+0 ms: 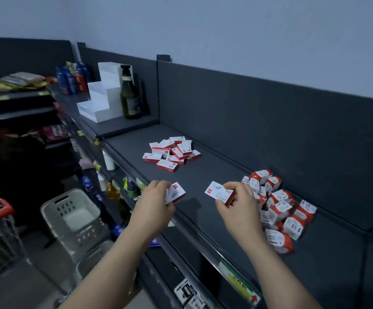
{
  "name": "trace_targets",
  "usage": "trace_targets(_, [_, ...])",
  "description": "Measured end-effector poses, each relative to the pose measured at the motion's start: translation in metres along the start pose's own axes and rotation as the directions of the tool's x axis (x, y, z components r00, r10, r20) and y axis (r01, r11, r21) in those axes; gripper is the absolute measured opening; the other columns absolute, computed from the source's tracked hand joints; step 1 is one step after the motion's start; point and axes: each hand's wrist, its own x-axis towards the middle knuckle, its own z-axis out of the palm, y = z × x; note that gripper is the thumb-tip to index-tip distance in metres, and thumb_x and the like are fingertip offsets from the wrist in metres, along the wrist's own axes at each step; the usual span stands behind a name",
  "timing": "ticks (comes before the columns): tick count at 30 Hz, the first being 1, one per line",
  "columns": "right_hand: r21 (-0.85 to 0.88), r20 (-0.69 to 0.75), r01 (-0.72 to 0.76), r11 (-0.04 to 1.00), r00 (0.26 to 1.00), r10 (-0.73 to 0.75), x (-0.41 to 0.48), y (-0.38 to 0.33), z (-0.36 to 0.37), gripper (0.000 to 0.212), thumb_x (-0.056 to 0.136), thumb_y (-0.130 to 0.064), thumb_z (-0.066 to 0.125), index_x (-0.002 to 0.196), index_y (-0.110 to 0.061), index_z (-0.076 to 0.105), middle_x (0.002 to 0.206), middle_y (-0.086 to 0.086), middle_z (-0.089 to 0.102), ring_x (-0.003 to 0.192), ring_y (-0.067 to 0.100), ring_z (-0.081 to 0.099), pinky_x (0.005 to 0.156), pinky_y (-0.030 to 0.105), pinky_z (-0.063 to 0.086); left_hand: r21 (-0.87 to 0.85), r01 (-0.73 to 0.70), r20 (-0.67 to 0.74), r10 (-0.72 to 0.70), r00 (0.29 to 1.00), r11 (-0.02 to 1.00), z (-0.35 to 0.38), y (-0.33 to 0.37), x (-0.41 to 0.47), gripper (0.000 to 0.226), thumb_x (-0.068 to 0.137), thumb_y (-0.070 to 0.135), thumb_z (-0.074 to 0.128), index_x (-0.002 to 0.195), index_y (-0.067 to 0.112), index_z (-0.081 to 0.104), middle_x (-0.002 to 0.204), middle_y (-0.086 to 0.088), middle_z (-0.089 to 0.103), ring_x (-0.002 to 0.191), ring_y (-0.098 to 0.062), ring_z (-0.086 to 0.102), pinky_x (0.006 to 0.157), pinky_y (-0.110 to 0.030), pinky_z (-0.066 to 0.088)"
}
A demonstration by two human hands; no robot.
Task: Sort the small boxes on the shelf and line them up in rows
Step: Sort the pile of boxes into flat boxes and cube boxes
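head | left hand, right hand each grip flat rectangular carton

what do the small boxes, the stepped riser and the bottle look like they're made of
Small boxes: printed cardboard by the look, with crisp folded edges and matt red and white faces. Stepped riser: probably white acrylic or plastic, smooth and faintly glossy. Bottle: dark green glass most likely, shiny, with a paper-like label.
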Motion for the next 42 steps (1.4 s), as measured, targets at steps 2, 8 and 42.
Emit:
trace_targets(2, [-0.032,0.016,-0.002,0.999,1.000,0.003,0.019,-0.001,0.015,0.032,0.081,-0.014,0.067,0.110,-0.024,0.056,0.111,-0.010,0.047,0.091,0.007,0.051,0.071,0.010,0.038,0.007,0.027,0.001,-0.027,1.000,1.000,0.001,-0.011,0.019,0.043,0.086,0.014,0.058,0.127,0.021,0.051,0.124,0.001,0.051,0.111,-0.018,0.050,0.089,-0.029,0.043])
trace_targets(8, [-0.014,0.057,-0.019,1.000,0.998,0.020,0.079,-0.002,0.054,0.043,0.083,-0.012,0.067,0.124,-0.017,0.055,0.122,-0.003,0.047,0.098,0.009,0.053,0.082,0.018,0.042,0.025,0.081,0.005,-0.081,0.997,0.996,0.008,-0.038,0.079,0.044,0.085,0.011,0.056,0.128,0.020,0.051,0.123,-0.001,0.053,0.110,-0.019,0.052,0.088,-0.030,0.045])
trace_targets(42, [-0.168,-0.112,-0.173,0.971,0.981,0.156,0.159,-0.017,0.206,0.044,0.080,-0.031,0.070,0.122,-0.020,0.056,0.117,-0.012,0.052,0.110,0.009,0.052,0.090,0.027,0.047,-0.072,-0.306,0.054,0.310,0.949,0.949,0.031,-0.139,0.248,0.027,0.086,0.022,0.058,0.113,0.020,0.064,0.116,0.005,0.058,0.106,-0.016,0.049,0.082,-0.023,0.039])
